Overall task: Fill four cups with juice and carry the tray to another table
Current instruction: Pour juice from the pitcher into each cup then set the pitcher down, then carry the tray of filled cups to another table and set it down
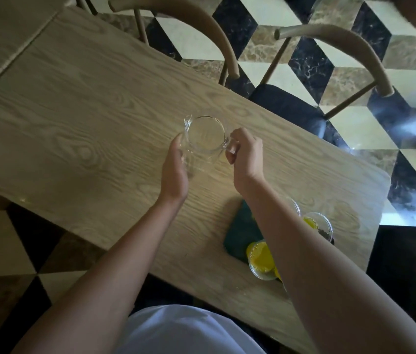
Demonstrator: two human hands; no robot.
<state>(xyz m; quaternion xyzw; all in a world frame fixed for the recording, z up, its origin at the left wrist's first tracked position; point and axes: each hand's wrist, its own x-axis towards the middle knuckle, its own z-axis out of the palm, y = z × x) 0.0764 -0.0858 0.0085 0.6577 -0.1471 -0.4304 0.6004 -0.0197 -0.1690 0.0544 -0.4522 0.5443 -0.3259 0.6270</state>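
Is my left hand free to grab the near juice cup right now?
Probably not directly: the left hand rests against the empty pitcher, and the right forearm crosses above the tray beside the near cup.

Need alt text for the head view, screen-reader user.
Both hands hold an empty glass pitcher on a wooden table: right hand grips its handle, left hand rests against its side. Juice-filled cups sit on a dark green tray nearby.

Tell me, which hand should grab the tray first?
Probably the right hand. Its arm already crosses above the tray and cups, though it grips the empty jug handle and must let go. The left hand rests against the jug's far side.
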